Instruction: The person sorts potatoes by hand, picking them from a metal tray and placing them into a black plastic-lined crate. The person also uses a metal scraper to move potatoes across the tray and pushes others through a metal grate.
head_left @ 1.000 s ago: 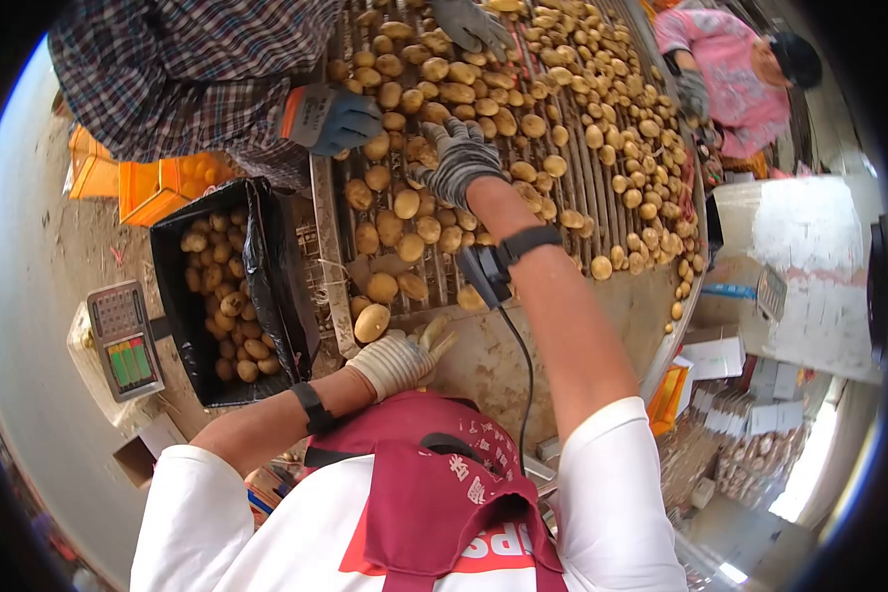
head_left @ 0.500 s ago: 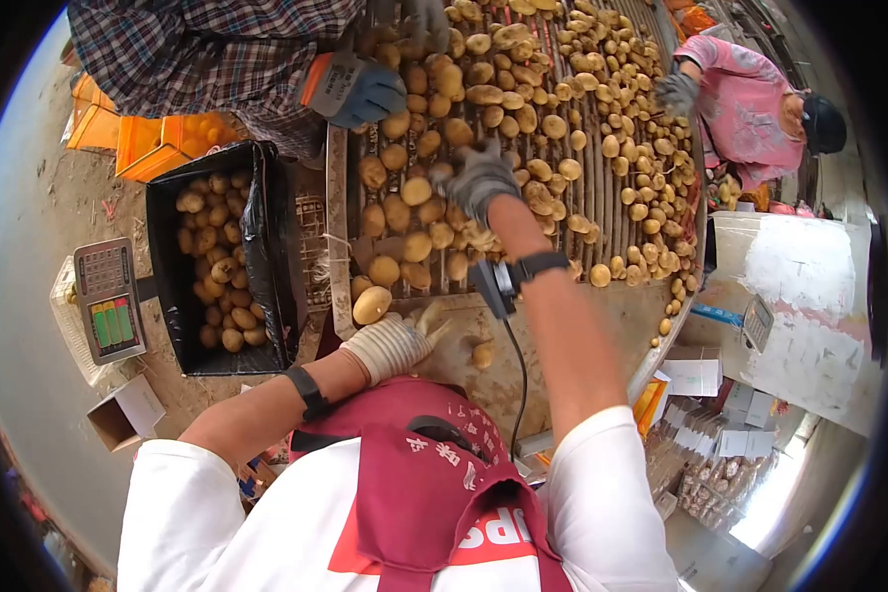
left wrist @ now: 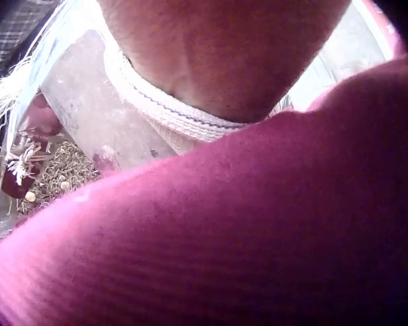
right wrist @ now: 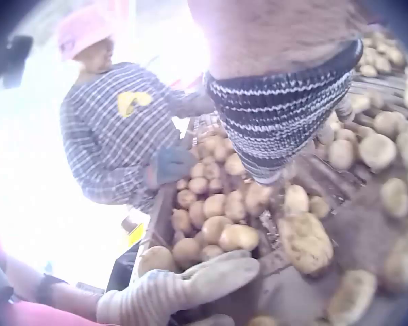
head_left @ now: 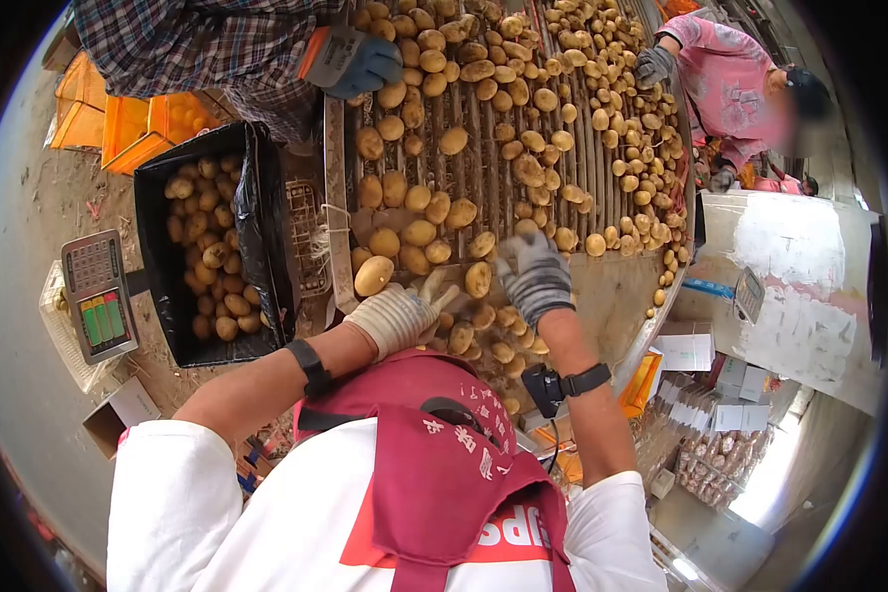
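Observation:
My left hand (head_left: 395, 318), in a cream glove, rests at the near edge of the sorting table, its fingers extended beside a large potato (head_left: 373, 276). In the right wrist view the left glove (right wrist: 156, 295) lies with straight fingers and no potato in them. My right hand (head_left: 536, 276), in a grey striped glove, is over the near end of the slatted rollers (head_left: 483, 158), blurred, fingers spread downward near several potatoes (head_left: 461, 339) on the metal sheet. The right wrist view shows the right glove's cuff (right wrist: 282, 102); its fingers are mostly hidden. The left wrist view shows mainly apron and glove cuff (left wrist: 183, 122).
A black-lined crate (head_left: 274, 237) of potatoes stands left of the table, with a scale (head_left: 101, 296) beyond it. A person in plaid (head_left: 197, 49) works at the far left, another in pink (head_left: 725, 74) at the far right. Orange crates (head_left: 128, 128) stand behind.
My right hand has come back toward my body from among the potatoes on the rollers. Several potatoes now lie on the near metal sheet. The left hand has barely moved.

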{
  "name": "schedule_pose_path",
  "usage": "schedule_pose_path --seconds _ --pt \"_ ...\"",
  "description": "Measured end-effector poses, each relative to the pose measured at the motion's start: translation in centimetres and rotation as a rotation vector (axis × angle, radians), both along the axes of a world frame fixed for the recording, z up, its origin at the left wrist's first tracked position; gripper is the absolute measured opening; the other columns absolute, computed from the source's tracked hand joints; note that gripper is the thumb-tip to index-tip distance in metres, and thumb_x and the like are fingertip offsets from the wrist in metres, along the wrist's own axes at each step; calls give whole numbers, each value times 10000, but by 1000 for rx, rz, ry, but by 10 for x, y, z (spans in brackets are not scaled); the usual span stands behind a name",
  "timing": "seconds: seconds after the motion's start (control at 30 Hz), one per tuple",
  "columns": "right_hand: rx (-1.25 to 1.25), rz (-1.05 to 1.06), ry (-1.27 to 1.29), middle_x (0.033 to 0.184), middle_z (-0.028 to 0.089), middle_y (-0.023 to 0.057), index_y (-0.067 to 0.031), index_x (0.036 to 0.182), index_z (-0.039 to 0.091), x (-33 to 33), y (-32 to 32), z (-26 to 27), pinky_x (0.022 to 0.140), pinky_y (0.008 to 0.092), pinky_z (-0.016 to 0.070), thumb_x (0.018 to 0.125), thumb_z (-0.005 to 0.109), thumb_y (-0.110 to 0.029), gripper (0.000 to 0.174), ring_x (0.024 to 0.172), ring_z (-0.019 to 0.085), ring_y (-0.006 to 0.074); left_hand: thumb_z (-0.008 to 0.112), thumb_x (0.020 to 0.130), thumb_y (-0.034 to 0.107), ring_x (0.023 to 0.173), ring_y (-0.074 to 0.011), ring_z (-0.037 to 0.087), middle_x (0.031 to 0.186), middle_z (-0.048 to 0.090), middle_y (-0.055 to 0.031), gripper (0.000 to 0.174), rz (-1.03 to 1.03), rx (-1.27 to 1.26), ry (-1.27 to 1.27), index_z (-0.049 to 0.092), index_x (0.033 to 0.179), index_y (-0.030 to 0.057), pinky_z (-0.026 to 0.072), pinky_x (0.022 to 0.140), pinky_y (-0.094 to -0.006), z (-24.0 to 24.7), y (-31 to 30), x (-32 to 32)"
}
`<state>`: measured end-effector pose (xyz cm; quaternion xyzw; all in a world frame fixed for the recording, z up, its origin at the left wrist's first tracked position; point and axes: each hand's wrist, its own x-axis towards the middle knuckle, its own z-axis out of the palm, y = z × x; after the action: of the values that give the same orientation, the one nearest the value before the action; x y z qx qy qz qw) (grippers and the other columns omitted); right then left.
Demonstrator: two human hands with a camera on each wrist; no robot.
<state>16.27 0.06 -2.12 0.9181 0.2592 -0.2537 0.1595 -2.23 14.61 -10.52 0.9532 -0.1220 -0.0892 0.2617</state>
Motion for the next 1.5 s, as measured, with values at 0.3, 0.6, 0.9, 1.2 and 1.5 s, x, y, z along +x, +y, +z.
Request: schedule_pose_path --seconds 0.3,0.6,0.9,1.2,1.5 --pt "414 502 123 1509 419 170 -124 1388 542 -10 221 -10 1143 479 384 868 717 -316 581 1392 426 364 551 934 326 840 -374 690 1087 671 -218 357 -104 -74 199 643 1142 51 547 737 -474 -27 -4 3" --pt "188 305 106 1443 477 155 -180 1323 608 -32 164 -26 1075 507 444 827 709 -533 618 1338 466 367 595 909 328 739 -367 696 771 703 -161 286 -34 -281 54 683 846 64 540 650 -488 -27 -3 -2" --pt "138 178 93 1477 444 198 -227 1352 575 -50 -79 -38 1088 492 440 805 752 -362 590 1352 435 436 575 936 280 738 -353 698 1144 665 -224 534 13 -191 31 486 1404 38 554 643 -453 -4 3 -4" --pt "146 1 170 1446 491 185 -156 1353 575 -13 -12 18 1062 486 459 877 713 -354 534 1280 531 401 633 907 234 919 -326 704 1401 518 -253 654 -56 -95 97 394 1484 38 572 755 -438 12 5 0" --pt "95 381 -92 1637 276 135 -239 1517 419 56 128 -29 1198 573 261 881 679 -502 736 1513 239 364 624 881 279 745 -358 680 1383 530 -184 678 51 -106 43 370 1465 49 543 673 -487 1 -2 -4"
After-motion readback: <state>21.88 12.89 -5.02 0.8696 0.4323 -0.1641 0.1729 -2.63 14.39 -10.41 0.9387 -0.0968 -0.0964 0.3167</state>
